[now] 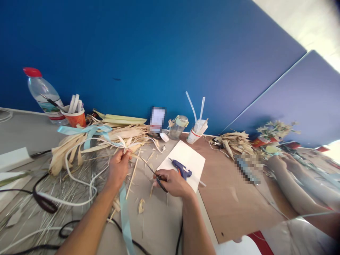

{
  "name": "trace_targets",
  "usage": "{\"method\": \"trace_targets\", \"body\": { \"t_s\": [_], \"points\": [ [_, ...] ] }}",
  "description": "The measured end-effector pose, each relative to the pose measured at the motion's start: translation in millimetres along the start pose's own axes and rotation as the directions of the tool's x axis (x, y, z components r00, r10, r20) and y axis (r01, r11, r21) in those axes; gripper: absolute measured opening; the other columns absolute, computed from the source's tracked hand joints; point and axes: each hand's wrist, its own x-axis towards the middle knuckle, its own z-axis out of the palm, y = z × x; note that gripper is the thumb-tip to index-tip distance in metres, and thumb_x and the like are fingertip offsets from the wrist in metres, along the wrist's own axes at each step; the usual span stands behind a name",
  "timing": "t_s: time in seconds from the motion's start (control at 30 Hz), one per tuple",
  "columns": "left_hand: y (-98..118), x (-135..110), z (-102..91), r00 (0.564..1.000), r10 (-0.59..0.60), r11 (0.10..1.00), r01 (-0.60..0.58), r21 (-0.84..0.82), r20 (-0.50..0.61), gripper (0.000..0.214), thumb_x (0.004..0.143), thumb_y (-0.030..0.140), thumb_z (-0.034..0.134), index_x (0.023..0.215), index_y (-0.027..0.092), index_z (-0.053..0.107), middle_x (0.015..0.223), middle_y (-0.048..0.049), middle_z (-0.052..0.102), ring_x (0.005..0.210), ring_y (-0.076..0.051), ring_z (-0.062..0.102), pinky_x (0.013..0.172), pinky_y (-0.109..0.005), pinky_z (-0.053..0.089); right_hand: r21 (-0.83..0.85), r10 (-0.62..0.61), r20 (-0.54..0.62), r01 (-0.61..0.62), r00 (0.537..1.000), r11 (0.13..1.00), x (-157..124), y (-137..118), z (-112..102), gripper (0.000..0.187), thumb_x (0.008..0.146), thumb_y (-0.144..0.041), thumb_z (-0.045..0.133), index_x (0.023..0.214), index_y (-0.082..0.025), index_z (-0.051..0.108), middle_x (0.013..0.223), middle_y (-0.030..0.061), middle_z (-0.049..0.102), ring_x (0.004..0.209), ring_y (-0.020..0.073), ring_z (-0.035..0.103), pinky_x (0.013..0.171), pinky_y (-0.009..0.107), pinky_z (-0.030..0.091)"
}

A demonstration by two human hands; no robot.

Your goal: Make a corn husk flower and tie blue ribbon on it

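Note:
My left hand (118,166) pinches a small bundle of dried straw strips (126,143) with a light blue ribbon (87,130) trailing from it. My right hand (172,182) grips dark scissors (152,172), whose thin blades reach left toward the bundle. A blue glue gun (181,168) lies on a white sheet of paper (188,156) just beyond my right hand. Loose husk scraps litter the table around both hands.
A water bottle (42,94), an orange cup (75,118) of sticks, a glass jar (178,126) and a paper cup (195,134) with glue sticks stand along the blue wall. White and black cables (69,177) cross the left side. Another person's arm (289,184) works at the right.

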Motion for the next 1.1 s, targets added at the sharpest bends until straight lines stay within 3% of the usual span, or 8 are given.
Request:
{"method": "trace_targets", "body": {
  "t_s": [0.27, 0.43, 0.57, 0.9, 1.1],
  "points": [
    [-3.3, 1.3, -1.4, 1.000, 0.009, 1.000, -0.010, 0.024, 0.005, 0.017, 0.069, 0.037, 0.066, 0.069, 0.020, 0.061, 0.056, 0.0024, 0.052, 0.047, -0.012, 0.040, 0.042, -0.023, 0.027, 0.047, 0.021, -0.017, -0.020, 1.000, 0.999, -0.6, 0.9, 0.3, 0.009, 0.076, -0.027, 0.058, 0.076, -0.019, 0.064, 0.061, -0.0029, 0.050, 0.058, 0.0109, 0.041, 0.052, 0.020, 0.030],
    [-3.4, 1.1, -1.9, 0.999, 0.012, 1.000, -0.011, -0.012, 0.038, 0.023, 0.069, 0.041, 0.067, 0.072, 0.019, 0.062, 0.057, 0.0028, 0.051, 0.045, -0.009, 0.036, 0.041, -0.022, 0.025, 0.250, 0.117, 0.038, -0.122, 0.992, 0.960, 0.6, 1.0, -0.7, 0.020, 0.072, -0.027, 0.062, 0.089, -0.018, 0.065, 0.058, -0.0047, 0.048, 0.052, 0.0095, 0.040, 0.049, 0.020, 0.029],
    [-1.5, 0.1, -1.6, 0.995, -0.037, 0.994, 0.047, -0.096, 0.096, 0.029, 0.068, 0.045, 0.067, 0.077, 0.017, 0.063, 0.058, 0.0036, 0.050, 0.043, -0.007, 0.034, 0.041, -0.021, 0.023, 0.375, 0.125, 0.117, -0.160, 0.985, 0.913, -0.9, -1.8, -5.5, 0.026, 0.068, -0.024, 0.064, 0.092, -0.016, 0.065, 0.060, -0.0043, 0.051, 0.055, 0.0094, 0.043, 0.052, 0.021, 0.032],
    [0.6, -3.8, 0.7, 0.961, -0.114, 0.991, 0.129, -0.046, 0.251, 0.032, 0.066, 0.045, 0.067, 0.081, 0.016, 0.063, 0.060, 0.0039, 0.051, 0.047, -0.007, 0.037, 0.044, -0.020, 0.026, 0.384, 0.121, 0.244, -0.211, 0.962, 0.899, -3.2, 3.4, -15.0, 0.035, 0.065, -0.038, 0.071, 0.090, -0.013, 0.068, 0.048, -0.0079, 0.039, 0.045, 0.0063, 0.029, 0.045, 0.021, 0.022],
    [7.5, -6.1, 3.2, 0.942, -0.176, 0.984, 0.179, 0.016, 0.286, 0.035, 0.063, 0.046, 0.068, 0.079, 0.015, 0.063, 0.060, 0.0028, 0.052, 0.048, -0.008, 0.039, 0.044, -0.021, 0.026, 0.383, 0.105, 0.264, -0.204, 0.959, 0.901, -3.2, 2.8, -13.4, 0.032, 0.068, -0.036, 0.069, 0.089, -0.013, 0.067, 0.047, -0.0078, 0.042, 0.044, 0.0062, 0.029, 0.045, 0.021, 0.021]
  ]
}}
